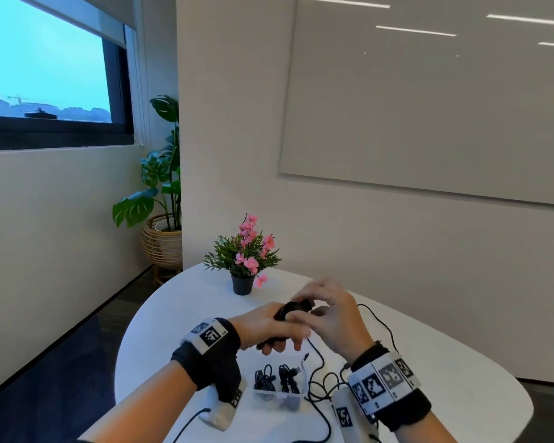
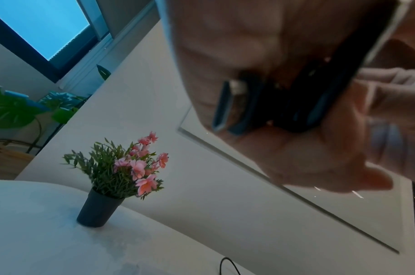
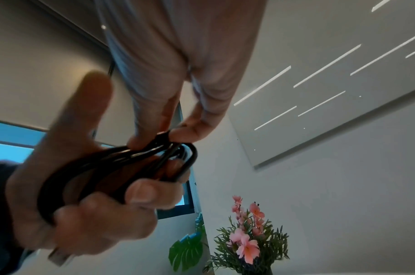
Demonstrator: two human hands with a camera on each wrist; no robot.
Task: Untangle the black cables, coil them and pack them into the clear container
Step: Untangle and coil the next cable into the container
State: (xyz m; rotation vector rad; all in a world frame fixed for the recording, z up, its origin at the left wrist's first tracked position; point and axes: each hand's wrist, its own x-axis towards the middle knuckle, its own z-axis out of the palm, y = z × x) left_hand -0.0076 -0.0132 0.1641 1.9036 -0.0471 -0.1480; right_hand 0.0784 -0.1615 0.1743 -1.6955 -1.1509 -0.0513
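Observation:
My left hand (image 1: 269, 329) grips a coil of black cable (image 1: 290, 310) above the white table (image 1: 435, 362). The right wrist view shows its fingers curled round the loops (image 3: 135, 154). My right hand (image 1: 330, 313) is on the coil's far end and pinches the cable between thumb and fingers (image 3: 140, 135). In the left wrist view a plug (image 2: 237, 89) lies against the left palm. The clear container (image 1: 277, 395) stands near the table's front edge, below my hands, with two coiled black cables (image 1: 274, 377) inside. A loose black cable (image 1: 317, 374) trails over the table to the right of it.
A small black pot of pink flowers (image 1: 243, 284) stands at the table's far side, behind my hands. A large potted plant (image 1: 160, 193) is on the floor by the window. The table's rounded edge runs close on the left and right.

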